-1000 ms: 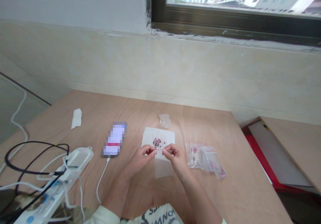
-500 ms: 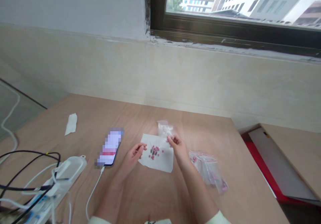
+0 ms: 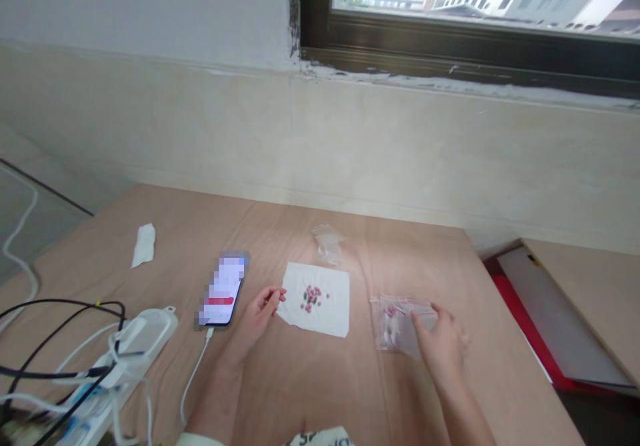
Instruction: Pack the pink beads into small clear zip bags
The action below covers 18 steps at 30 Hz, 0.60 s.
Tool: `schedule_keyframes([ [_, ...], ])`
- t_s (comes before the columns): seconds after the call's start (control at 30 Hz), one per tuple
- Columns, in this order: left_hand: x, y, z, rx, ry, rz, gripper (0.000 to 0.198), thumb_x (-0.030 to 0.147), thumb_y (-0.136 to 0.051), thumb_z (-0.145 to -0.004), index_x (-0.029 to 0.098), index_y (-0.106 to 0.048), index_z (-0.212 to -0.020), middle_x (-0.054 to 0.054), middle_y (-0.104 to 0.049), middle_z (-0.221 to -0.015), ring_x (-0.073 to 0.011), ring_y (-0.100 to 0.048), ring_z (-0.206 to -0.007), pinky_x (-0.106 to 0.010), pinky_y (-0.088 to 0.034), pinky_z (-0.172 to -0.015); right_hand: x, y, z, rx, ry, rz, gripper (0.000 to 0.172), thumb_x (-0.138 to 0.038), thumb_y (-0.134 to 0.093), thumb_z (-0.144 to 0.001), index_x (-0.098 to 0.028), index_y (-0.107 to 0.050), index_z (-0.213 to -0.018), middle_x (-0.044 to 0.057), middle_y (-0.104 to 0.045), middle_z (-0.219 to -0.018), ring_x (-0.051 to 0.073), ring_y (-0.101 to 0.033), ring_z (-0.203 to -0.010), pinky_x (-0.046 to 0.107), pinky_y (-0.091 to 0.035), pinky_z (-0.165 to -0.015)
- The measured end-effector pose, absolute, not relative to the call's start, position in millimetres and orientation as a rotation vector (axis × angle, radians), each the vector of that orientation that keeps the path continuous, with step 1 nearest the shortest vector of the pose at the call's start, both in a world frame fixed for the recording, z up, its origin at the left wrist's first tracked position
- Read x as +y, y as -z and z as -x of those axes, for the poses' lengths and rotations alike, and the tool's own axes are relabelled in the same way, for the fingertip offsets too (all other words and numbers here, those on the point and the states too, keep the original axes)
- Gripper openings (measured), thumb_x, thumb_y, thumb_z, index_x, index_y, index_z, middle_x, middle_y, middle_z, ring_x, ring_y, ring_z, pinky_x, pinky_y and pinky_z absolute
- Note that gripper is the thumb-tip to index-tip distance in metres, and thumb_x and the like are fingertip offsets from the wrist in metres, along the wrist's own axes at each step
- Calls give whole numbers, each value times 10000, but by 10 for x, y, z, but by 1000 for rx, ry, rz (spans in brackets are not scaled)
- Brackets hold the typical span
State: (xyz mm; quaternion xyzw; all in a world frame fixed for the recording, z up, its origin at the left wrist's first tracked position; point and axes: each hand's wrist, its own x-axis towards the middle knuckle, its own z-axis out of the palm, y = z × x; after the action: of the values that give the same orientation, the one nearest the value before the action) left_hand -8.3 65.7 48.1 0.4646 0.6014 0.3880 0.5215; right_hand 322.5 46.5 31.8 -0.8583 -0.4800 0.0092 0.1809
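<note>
A white paper sheet (image 3: 333, 319) lies flat on the table, with a small cluster of pink and dark green beads (image 3: 313, 295) on it. My left hand (image 3: 265, 309) is closed at the sheet's left edge, fingertips pressed together; what they hold, if anything, is too small to make out. Over to the right, my right hand (image 3: 443, 339) grips the top right part of a clear zip bag (image 3: 393, 333) between thumb and fingers. Pink pieces show inside that bag, and my hand hides its right side. Another small clear bag (image 3: 329, 245) lies just behind the sheet.
Left of the sheet lies a lit phone (image 3: 223, 293) with a white charging cable (image 3: 193, 373). A power strip (image 3: 135, 346) with tangled cords fills the near left corner. A torn white paper scrap (image 3: 144, 245) lies farther back. An open-fronted cabinet (image 3: 575, 313) adjoins at right.
My right hand has left the sheet's upper right corner and moved right onto the zip bag. My left hand stays by the sheet's left edge.
</note>
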Motion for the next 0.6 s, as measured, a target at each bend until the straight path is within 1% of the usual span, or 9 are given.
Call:
schedule_keyframes([
  [0.07, 629, -478, 59, 1438, -921, -1123, 290, 396, -452, -740, 150, -555, -853, -10, -558, -735, -97, -458, -587, -193, -372, -568, 256, -228, -3391, -1336, -247, 2448, 469, -417, -442, -638, -63, -583, -913, 209, -590, -891, 309, -534, -803, 379, -381, -663],
  [0.13, 587, -493, 33, 1444, -906, -1130, 286, 395, -459, -733, 153, -557, -851, -5, -559, -734, -89, -446, -559, -188, -366, -545, 129, -190, -3459, -1289, -385, 2419, 423, -424, -417, -660, -99, -611, -847, 172, -622, -819, 278, -561, -719, 341, -400, -596],
  [0.23, 512, -524, 25, 1444, -903, -1141, 284, 391, -461, -728, 152, -558, -845, 0, -558, -728, -81, -436, -534, -186, -362, -527, 46, -294, -3459, -1193, -337, 2446, 385, -391, -384, -687, -121, -621, -825, 145, -638, -752, 270, -570, -653, 327, -397, -542],
  [0.33, 448, -552, 57, 1452, -905, -1163, 281, 384, -467, -724, 151, -562, -851, -6, -569, -741, -86, -455, -549, -193, -369, -538, 23, -545, -3411, -1049, -215, 2455, 367, -344, -353, -719, -126, -599, -881, 136, -638, -770, 266, -574, -656, 333, -399, -555],
  [0.43, 413, -610, 49, 1460, -894, -1182, 282, 371, -495, -710, 150, -571, -867, -34, -600, -797, -119, -513, -644, -210, -387, -584, 26, -786, -3243, -968, -243, 2224, 338, -368, -348, -753, -150, -576, -874, 102, -629, -839, 228, -582, -690, 324, -420, -607],
  [0.5, 401, -679, -19, 1412, -882, -1216, 285, 357, -492, -717, 149, -575, -894, -59, -611, -869, -147, -538, -740, -231, -401, -646, 50, -864, -3008, -1068, -398, 1998, 323, -402, -380, -750, -157, -574, -837, 82, -624, -820, 209, -576, -710, 318, -433, -629],
  [0.57, 393, -765, -129, 1305, -857, -1293, 290, 335, -480, -733, 164, -572, -949, -69, -600, -960, -164, -535, -836, -252, -400, -721, 93, -859, -2692, -1253, -628, 1736, 296, -406, -422, -739, -159, -579, -782, 68, -616, -762, 196, -563, -735, 312, -444, -654],
  [0.6, 389, -808, -188, 1236, -831, -1347, 291, 321, -483, -734, 176, -571, -970, -67, -589, -996, -168, -524, -881, -258, -394, -756, 119, -832, -2524, -1339, -734, 1634, 284, -402, -434, -738, -164, -587, -758, 59, -607, -731, 187, -556, -717, 308, -450, -642],
])
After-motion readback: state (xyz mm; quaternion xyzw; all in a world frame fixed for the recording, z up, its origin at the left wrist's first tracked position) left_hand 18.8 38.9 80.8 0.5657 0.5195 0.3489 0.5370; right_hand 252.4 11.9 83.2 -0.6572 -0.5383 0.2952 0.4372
